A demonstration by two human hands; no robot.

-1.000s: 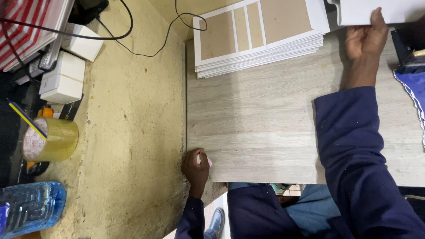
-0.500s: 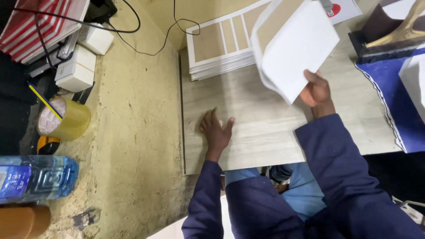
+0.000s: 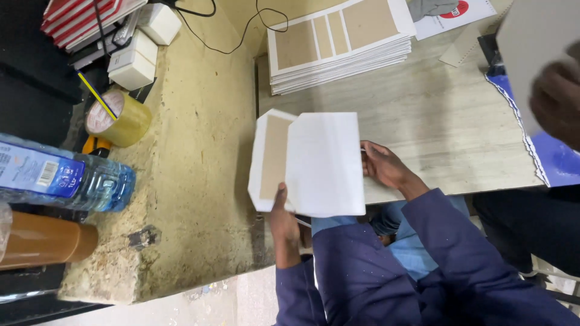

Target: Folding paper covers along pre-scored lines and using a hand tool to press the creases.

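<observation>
I hold a white folded card sheet (image 3: 323, 163) with a brown inner panel over the near edge of the light wooden table (image 3: 435, 115). My left hand (image 3: 283, 208) grips its lower edge from below. My right hand (image 3: 383, 166) pinches its right edge. The sheet's left flap is open, showing the brown panel. A stack of similar white and brown sheets (image 3: 341, 45) lies at the far side of the table.
Left of the table is a rough stone ledge (image 3: 193, 181) with a roll of brown tape (image 3: 118, 121), a water bottle (image 3: 60, 178), white boxes (image 3: 136, 60) and cables. Another person's hand (image 3: 556, 99) holds a sheet at the right, over blue cloth (image 3: 556, 163).
The sheet came down from the raised position at the right to the table's near edge. My left hand left the tabletop and took the sheet's lower edge. The view shifted.
</observation>
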